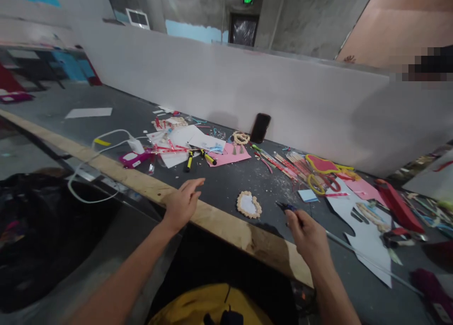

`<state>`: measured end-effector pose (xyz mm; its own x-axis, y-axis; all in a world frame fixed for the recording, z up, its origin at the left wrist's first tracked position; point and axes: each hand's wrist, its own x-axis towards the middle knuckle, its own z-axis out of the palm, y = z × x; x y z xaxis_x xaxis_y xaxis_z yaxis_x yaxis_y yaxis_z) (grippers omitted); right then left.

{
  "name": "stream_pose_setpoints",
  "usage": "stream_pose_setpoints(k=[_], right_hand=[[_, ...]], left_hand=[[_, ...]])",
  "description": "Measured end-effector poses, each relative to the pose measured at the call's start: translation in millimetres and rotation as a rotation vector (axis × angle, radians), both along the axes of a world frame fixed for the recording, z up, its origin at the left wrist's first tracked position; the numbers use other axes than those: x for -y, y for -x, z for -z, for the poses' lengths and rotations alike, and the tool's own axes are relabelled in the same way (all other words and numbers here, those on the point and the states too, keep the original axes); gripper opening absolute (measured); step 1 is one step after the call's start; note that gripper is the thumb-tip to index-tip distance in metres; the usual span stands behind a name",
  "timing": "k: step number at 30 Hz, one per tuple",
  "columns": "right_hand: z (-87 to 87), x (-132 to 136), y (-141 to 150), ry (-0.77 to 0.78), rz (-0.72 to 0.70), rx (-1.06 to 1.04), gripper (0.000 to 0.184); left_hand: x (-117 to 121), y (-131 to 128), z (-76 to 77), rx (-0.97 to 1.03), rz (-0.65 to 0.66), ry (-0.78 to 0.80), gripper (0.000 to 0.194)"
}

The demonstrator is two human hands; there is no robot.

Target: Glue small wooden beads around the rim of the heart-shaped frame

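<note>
My left hand (pixel 180 204) hovers over the wooden front edge of the table, its fingers stretched out and holding nothing. In my right hand (pixel 309 233) is a small dark tool with a pointed tip (pixel 286 206); my fingers cover most of it, so its kind does not show. Between the hands, on the dark tabletop, lies a small rounded frame edged with beige bead-like pieces (pixel 248 204) around a pale centre. Beyond my left hand rest yellow-and-black handled tools (pixel 189 161).
A phone (pixel 260 127) leans on the white partition. Papers (pixel 187 138), pink card (pixel 230 156), red sticks (pixel 285 166), scissors (pixel 323 184) and a red stapler-like object (pixel 399 206) clutter the table. A white cable (pixel 76 174) hangs over the edge; a grey cord (pixel 375 263) runs right.
</note>
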<state>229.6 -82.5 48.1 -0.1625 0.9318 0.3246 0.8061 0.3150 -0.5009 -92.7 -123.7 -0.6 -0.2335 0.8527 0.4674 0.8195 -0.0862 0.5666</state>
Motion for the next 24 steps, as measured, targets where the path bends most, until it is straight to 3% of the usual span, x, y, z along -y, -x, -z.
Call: stream_pose_setpoints(k=[2, 6, 9, 12, 15, 17, 20, 24], right_hand=[[4.9, -14.1, 12.8, 0.008, -0.042, 0.002, 0.025], [8.1, -26.8, 15.5, -0.017, -0.013, 0.011, 0.034], [2.6, -24.4, -4.8, -0.049, 0.050, 0.039, 0.037], [0.1, -17.4, -32.2, -0.140, 0.089, 0.200, 0.035], [6.9, -7.5, -47.1, -0.206, 0.008, 0.421, 0.031], [14.2, -1.7, -45.6, -0.212, -0.035, 0.523, 0.028], [22.7, 1.9, -33.8, -0.220, 0.026, 0.648, 0.023], [25.1, -2.9, -23.0, -0.232, 0.068, 0.728, 0.022]], left_hand=[[-11.9, -9.6, 1.9, -0.008, 0.085, -0.013, 0.033], [-29.0, -24.8, 2.2, -0.004, 0.151, -0.048, 0.016], [-34.8, -30.0, 0.4, 0.008, 0.155, -0.045, 0.014], [-37.8, -34.5, -1.6, 0.010, 0.185, -0.035, 0.016], [-42.8, -42.4, -2.9, 0.012, 0.233, -0.024, 0.021], [-48.0, -48.4, -2.7, 0.015, 0.269, -0.023, 0.030], [-58.1, -53.0, -1.9, 0.014, 0.313, -0.024, 0.038], [-75.7, -46.4, -7.1, -0.008, 0.343, -0.026, 0.019]])
